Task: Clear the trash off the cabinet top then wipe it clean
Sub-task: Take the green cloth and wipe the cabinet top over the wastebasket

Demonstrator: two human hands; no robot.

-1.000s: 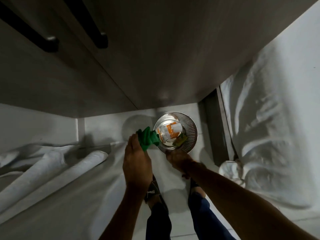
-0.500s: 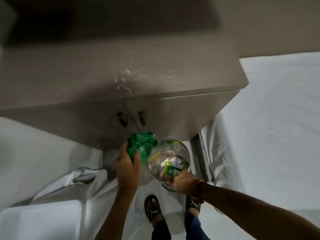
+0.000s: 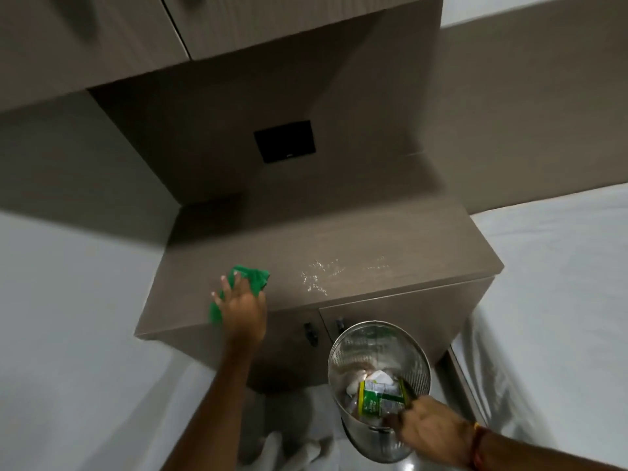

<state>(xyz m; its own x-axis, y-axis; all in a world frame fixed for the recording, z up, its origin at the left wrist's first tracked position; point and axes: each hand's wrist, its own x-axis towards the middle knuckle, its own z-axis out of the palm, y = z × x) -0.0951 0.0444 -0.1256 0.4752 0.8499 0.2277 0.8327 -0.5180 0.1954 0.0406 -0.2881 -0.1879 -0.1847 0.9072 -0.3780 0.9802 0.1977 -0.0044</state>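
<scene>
A grey-brown cabinet top (image 3: 339, 239) fills the middle of the head view, with a patch of wet drops (image 3: 317, 277) near its front edge. My left hand (image 3: 239, 305) presses a green cloth (image 3: 253, 280) flat on the front left part of the top, fingers spread over it. My right hand (image 3: 431, 428) grips the near rim of a round metal mesh bin (image 3: 377, 345), held up in front of the cabinet doors. Inside the bin lie a green-labelled wrapper (image 3: 377, 397) and crumpled white paper (image 3: 382, 377).
White bedding (image 3: 557, 273) lies to the right of the cabinet and another white bed (image 3: 68, 300) to the left. A black wall plate (image 3: 284, 141) sits on the panel behind the top. Upper cabinets (image 3: 238, 25) hang overhead. Two dark door knobs (image 3: 311, 329) face me.
The view has risen from the floor to the cabinet top. My left hand has carried the green cloth up onto the top. My right hand still holds the bin, now lifted.
</scene>
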